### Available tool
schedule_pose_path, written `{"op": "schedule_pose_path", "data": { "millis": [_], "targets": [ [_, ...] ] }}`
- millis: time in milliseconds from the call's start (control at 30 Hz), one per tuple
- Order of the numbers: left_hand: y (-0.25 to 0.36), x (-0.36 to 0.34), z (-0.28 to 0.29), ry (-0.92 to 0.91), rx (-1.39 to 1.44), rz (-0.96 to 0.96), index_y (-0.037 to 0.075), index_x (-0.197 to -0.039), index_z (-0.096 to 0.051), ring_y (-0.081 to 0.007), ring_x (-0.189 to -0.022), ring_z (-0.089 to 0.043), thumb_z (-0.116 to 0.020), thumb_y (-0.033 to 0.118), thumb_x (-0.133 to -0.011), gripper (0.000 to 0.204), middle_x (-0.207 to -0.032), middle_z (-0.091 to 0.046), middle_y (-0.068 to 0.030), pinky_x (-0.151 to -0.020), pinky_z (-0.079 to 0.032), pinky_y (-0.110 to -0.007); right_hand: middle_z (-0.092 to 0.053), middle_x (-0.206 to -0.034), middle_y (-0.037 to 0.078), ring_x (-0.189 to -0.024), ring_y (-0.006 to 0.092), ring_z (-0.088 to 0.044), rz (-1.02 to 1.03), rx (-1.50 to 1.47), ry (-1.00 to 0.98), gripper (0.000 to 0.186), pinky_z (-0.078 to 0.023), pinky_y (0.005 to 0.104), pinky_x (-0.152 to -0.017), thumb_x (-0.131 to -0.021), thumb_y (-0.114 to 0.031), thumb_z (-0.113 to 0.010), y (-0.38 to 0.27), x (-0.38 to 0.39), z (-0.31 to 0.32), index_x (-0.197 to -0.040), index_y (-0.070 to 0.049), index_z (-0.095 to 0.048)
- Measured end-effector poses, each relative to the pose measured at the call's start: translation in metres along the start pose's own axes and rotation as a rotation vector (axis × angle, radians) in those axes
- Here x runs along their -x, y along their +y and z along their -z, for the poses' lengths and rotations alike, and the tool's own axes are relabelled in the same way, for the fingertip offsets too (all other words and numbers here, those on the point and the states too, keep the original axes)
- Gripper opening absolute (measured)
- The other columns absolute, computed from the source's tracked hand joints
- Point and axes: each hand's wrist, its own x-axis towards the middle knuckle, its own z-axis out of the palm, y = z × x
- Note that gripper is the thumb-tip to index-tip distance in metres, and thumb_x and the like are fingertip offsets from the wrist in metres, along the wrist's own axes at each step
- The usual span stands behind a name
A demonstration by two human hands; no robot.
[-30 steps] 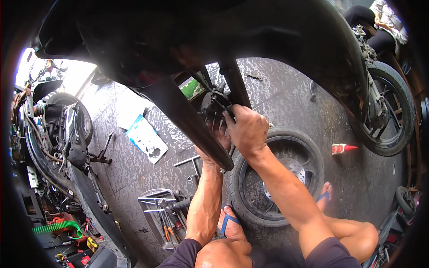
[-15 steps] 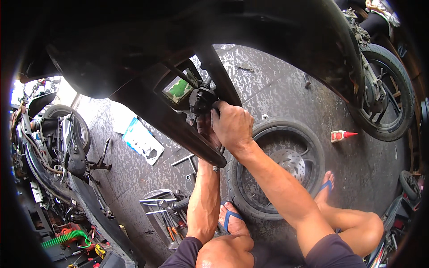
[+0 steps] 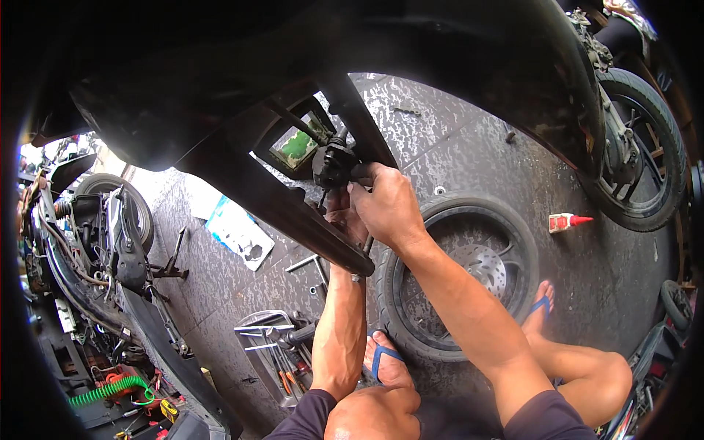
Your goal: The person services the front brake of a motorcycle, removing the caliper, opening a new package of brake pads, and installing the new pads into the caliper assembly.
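A black brake caliper (image 3: 334,163) hangs between two dark bars of a raised motorcycle. My right hand (image 3: 390,204) is closed at the caliper's lower right edge, thumb and fingers pinched there. From below, my left hand (image 3: 347,218) reaches up behind the nearer bar (image 3: 308,220), its palm partly showing and its fingers against the underside of the caliper. The bar and the caliper hide most of those fingertips. Whether a small part lies between the two hands cannot be made out.
A wheel with a brake disc (image 3: 484,268) lies flat beside my feet. Tools fill a tray (image 3: 257,320) near a T-handle wrench (image 3: 315,268). A blue-and-white packet (image 3: 238,231) and a red-capped bottle (image 3: 568,222) rest on the floor. Motorcycles stand left and right.
My right hand has shifted slightly at the caliper, its thumb now more visible. Both hands stay at the caliper. The whole view has moved a little.
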Motion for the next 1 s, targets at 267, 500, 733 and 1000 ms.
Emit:
{"op": "schedule_pose_path", "data": {
  "millis": [267,500,733,1000],
  "targets": [
    [-0.010,0.001,-0.011,0.109,-0.148,-0.044,0.005,-0.137,-0.055,-0.0257,-0.124,-0.056,-0.048,0.063,-0.096,0.071,-0.137,-0.058,-0.0106,-0.111,-0.038,-0.039,-0.071,-0.090,0.020,-0.084,0.0434,-0.068,0.166,0.286,0.171,0.022,-0.054,0.0498,-0.074,-0.089,-0.022,-0.066,0.002,0.006,-0.014,-0.106,-0.008,-0.069],
    [-0.017,0.002,-0.019,0.128,-0.213,-0.046,0.006,-0.143,-0.048,-0.0237,-0.127,-0.053,-0.043,0.062,-0.099,0.072,-0.140,-0.055,-0.0097,-0.113,-0.036,-0.037,-0.071,-0.091,0.020,-0.083,0.0429,-0.068,0.204,0.316,0.208,0.021,-0.054,0.0508,-0.074,-0.088,-0.021,-0.066,0.006,-0.002,-0.014,-0.105,-0.009,-0.069],
    [-0.009,0.001,0.007,0.117,-0.261,0.006,0.004,-0.140,-0.050,-0.0268,-0.121,-0.058,-0.036,0.047,-0.105,0.057,-0.135,-0.059,-0.0124,-0.106,-0.045,-0.037,-0.071,-0.095,0.022,-0.090,0.0425,-0.067,0.283,0.337,0.254,0.023,-0.053,0.0487,-0.079,-0.087,-0.017,-0.065,0.013,-0.004,-0.023,-0.105,-0.004,-0.071],
    [-0.004,0.002,-0.004,-0.728,0.585,0.230,0.002,-0.146,-0.043,-0.0279,-0.129,-0.053,-0.047,0.057,-0.100,0.072,-0.141,-0.054,-0.0152,-0.113,-0.038,-0.040,-0.072,-0.085,0.020,-0.082,0.0432,-0.069,0.282,0.355,0.192,0.021,-0.053,0.0518,-0.073,-0.090,-0.023,-0.063,-0.001,0.010,-0.023,-0.104,-0.010,-0.070]
  ]
}}
